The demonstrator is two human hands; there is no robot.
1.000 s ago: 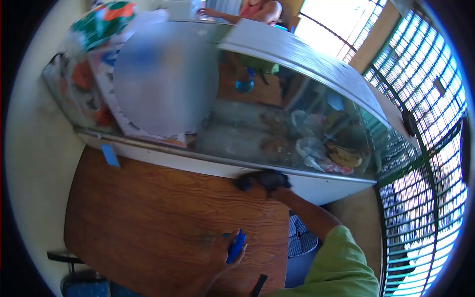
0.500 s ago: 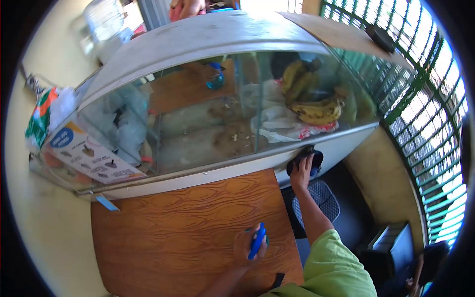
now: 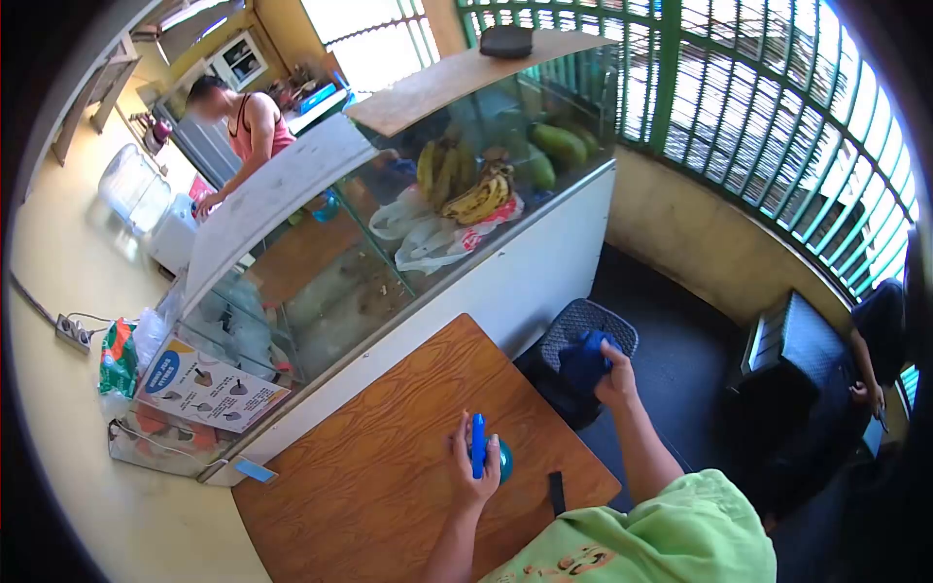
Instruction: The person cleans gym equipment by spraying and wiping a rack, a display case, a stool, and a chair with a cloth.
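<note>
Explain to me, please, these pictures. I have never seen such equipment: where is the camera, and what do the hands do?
There is no machine here, only a person with two bare hands. One camera, worn on the head, takes every picture, looking forward and down. The left hand holds what looks like a blue-and-teal bottle over the wooden table. The right hand, out beyond the table's edge, grips a bunched dark blue cloth. A short black strip lies on the table. Beyond it stands a glass display case with bananas inside.
</note>
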